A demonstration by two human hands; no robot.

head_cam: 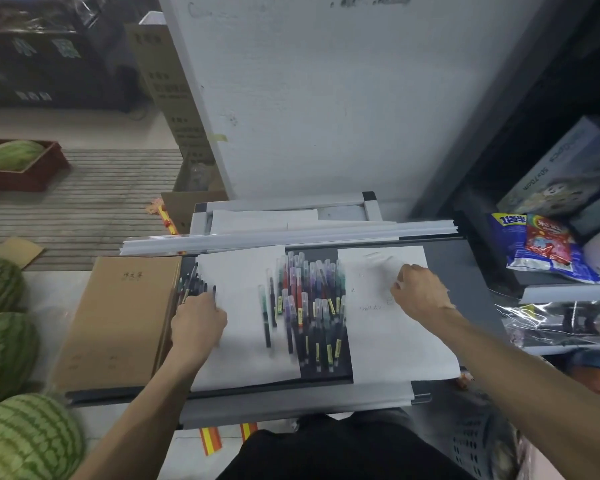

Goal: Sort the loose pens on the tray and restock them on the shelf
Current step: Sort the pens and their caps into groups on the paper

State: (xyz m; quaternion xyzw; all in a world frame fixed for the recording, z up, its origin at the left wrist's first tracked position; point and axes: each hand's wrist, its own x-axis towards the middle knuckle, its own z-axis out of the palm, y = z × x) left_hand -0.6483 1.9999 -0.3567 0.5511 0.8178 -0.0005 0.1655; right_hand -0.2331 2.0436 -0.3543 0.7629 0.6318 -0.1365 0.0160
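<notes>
While left hand (198, 322) clasps dark pens (192, 285) | right hand (419, 295) curled, grasp unclear

Tray (471, 271) in front of you: dark grey, matt, smooth; paper sheets (243, 348) on it: white, matt; pens (309, 306): plastic barrels, clear glossy caps; box (118, 323) to your left: brown kraft cardboard, dull, smooth; white strips (291, 237) along the far edge: plastic, slight sheen; snack bag (541, 251) to your right: glossy printed film; clear wrap (551, 323) below it: crinkled, shiny; watermelons (25, 441): smooth rind; wall (326, 98): painted, scuffed.
</notes>
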